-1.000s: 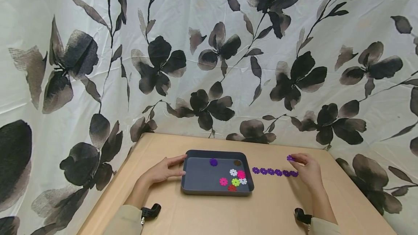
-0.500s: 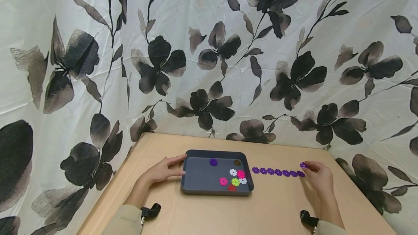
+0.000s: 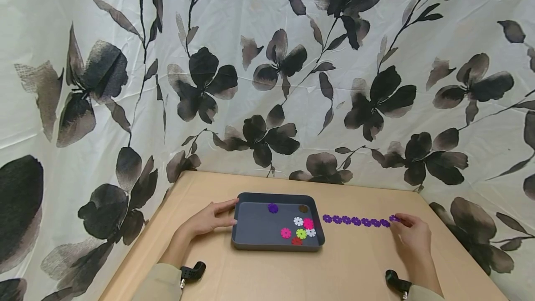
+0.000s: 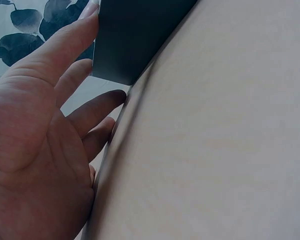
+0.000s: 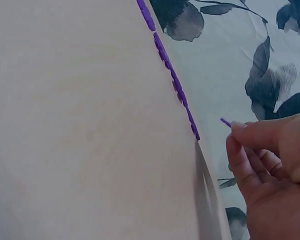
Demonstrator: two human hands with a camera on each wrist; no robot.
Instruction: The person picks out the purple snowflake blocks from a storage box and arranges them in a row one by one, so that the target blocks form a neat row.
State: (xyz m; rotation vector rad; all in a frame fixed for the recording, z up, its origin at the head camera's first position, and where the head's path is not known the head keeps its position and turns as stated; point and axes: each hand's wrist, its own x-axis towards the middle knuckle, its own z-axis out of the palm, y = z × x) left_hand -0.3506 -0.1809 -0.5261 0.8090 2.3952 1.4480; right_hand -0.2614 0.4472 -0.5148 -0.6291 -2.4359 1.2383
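Observation:
My right hand [image 3: 414, 236] pinches a purple flower-shaped disc [image 3: 393, 218] between thumb and fingertips, at the right end of a row of similar purple discs [image 3: 356, 221] on the table. The right wrist view shows the pinched disc [image 5: 225, 121] edge-on and raised off the table, apart from the row [image 5: 176, 82]. With extended fingers, my left hand [image 3: 204, 219] touches the left side of a dark grey tray [image 3: 252, 231]. In the left wrist view its fingers are spread beside the tray's outer wall [image 4: 135, 35].
Inside the tray, a purple disc [image 3: 273, 208] and a brown one [image 3: 303, 208] lie toward the back. Pink [image 3: 286, 232], white [image 3: 298, 221], lime [image 3: 301, 233] and red [image 3: 296, 241] discs gather at its right. A floral cloth [image 3: 267, 106] hangs behind the table.
My right hand has moved right with a purple disc and lowered it toward the row's end. More of the row shows at its right. The left hand stays at the tray.

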